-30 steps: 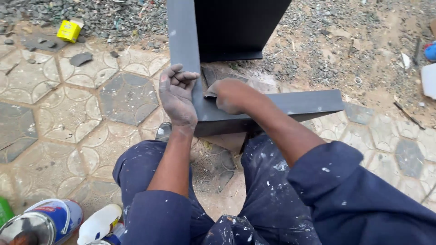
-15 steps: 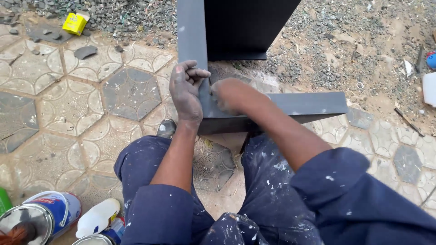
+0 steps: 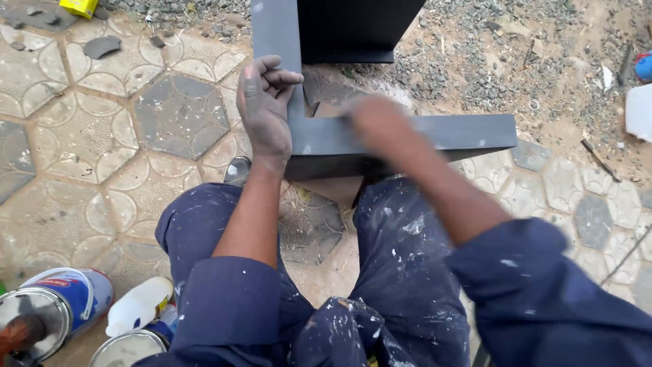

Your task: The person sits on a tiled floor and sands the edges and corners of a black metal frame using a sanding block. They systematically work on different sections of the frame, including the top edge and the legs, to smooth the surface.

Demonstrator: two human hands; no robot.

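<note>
Knees low in frame, paint cans (image 3: 47, 319) lower left. Mid-frame, my left hand (image 3: 265, 109) grips the grey frame (image 3: 421, 132) at its corner; my right hand (image 3: 377, 122) rubs along the bar (too blurred to tell its grip). Next stroke likely needs steady bracing.

Left of grey frame (image 3: 401, 136): open paving (image 3: 102, 149). Near left: paint cans (image 3: 47, 312), white bottle (image 3: 139, 306) crowd ground.
</note>
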